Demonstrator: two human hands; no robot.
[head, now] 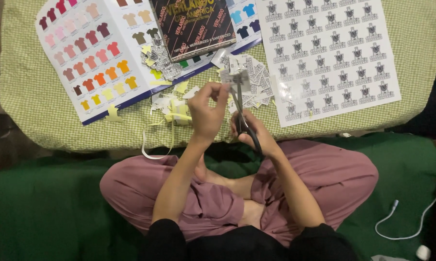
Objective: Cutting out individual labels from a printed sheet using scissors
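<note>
Two hands meet over the lap of a person sitting cross-legged in mauve trousers on a green blanket (49,208). The left hand (206,116) is raised, its fingers (221,92) pinched shut on a small printed sticker piece (237,79), held up just in front of the cushion's edge. The right hand (254,133) is wrapped around the handles of a pair of scissors (242,113), fingers closed through and about them; the blades point upward and reach the lower edge of the sticker piece.

Beyond the hands lies a wide cushion with a green checked cover (29,87). On it, to the right, rests a white sheet of grey emblem stickers (331,53), printed in rows. Just behind the held piece is a heap of cut-out stickers (254,79), and a second, smaller heap (162,63) sits on an open colour chart of little shirt shapes (90,53) at the left. A dark booklet (194,24) lies across the chart's upper middle. Pale yellow and white paper trimmings (172,106) are scattered near the cushion's front edge, with one long strip curling down over it. A white cable (411,222) trails over the blanket at the far right.
</note>
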